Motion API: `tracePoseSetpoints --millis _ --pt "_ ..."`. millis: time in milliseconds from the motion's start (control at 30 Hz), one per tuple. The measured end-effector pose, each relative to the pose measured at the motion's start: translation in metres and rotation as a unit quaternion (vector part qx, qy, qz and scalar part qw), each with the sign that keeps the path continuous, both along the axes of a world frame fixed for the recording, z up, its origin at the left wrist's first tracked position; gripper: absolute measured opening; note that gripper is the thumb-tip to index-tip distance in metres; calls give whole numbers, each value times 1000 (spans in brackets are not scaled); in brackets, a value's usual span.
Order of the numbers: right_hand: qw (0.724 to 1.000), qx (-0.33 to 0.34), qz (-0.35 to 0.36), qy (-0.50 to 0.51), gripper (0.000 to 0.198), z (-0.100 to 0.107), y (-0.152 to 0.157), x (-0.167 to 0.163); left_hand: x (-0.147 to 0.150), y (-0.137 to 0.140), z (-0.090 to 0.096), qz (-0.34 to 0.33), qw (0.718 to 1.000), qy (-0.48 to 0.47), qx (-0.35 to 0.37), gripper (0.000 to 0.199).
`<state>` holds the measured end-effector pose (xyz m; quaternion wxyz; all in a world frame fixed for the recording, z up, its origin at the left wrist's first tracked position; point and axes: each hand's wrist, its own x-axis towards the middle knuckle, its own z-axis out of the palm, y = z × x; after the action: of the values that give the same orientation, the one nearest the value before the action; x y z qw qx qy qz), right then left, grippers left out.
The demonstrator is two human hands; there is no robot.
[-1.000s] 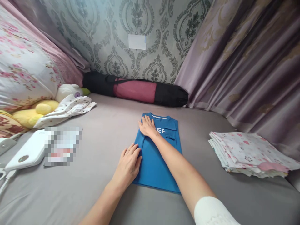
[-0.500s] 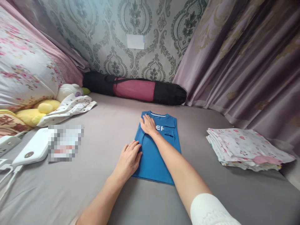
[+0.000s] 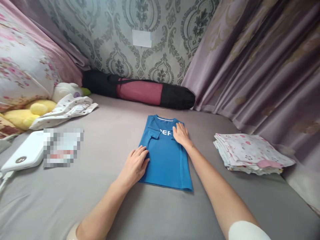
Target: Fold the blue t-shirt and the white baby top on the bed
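Note:
A blue long-sleeved shirt (image 3: 165, 160) lies flat on the grey bed sheet, its collar toward the wall. Both its sleeves are folded inward over the chest, beside partly covered white letters. My left hand (image 3: 136, 163) rests on the shirt's left edge, fingers stretched out and holding nothing. Farther up, my right hand (image 3: 181, 134) lies flat on the upper right side, over the folded right sleeve, fingers extended.
A stack of folded printed cloths (image 3: 250, 153) sits at the right. Along the wall lies a black and maroon roll bag (image 3: 140, 91). On the left are a white power bank (image 3: 25, 150) with a cable, a blurred packet (image 3: 63, 148), a spotted cloth (image 3: 65, 111) and plush toys (image 3: 41, 108).
My right hand has moved from the shirt's upper left to its upper right, uncovering the folded left sleeve. My left hand stays at the left edge. The view has shifted slightly.

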<state>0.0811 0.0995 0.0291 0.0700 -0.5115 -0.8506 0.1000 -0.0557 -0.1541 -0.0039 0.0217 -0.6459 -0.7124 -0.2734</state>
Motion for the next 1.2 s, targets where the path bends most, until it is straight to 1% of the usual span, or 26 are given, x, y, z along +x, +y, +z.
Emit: tracePoseSetpoints --millis 100,233,367,467,600,700,800,900,1033,1200 --pt "999 6 17 -35 62 -7 -6 3 -1 0 -2 -15 1000 0 7 31" --pt "999 9 23 -35 64 -17 -11 -2 -3 0 -3 -24 999 -4 26 31" --pt "999 11 17 -30 64 -23 -12 -5 -5 0 -1 -35 999 -1 27 30" --pt "1000 3 17 -21 64 -22 -12 -4 -5 0 -2 -40 999 -6 37 30" --pt "998 -49 28 21 63 -12 -11 1 -5 0 -2 -33 999 -19 35 30" --pt "993 -85 30 69 64 -4 -15 13 -6 -1 0 11 998 -49 41 32" --pt "991 -90 38 92 66 -1 -24 35 -7 -2 5 82 991 -91 49 34" --pt "994 -72 59 63 70 -3 -39 64 -8 -3 11 136 981 -136 25 36" --pt "995 -44 92 4 72 -8 -67 95 -8 -4 19 175 968 -180 -11 39" --pt "991 -30 127 -41 77 -9 -102 107 -6 -6 28 191 955 -220 -60 44"
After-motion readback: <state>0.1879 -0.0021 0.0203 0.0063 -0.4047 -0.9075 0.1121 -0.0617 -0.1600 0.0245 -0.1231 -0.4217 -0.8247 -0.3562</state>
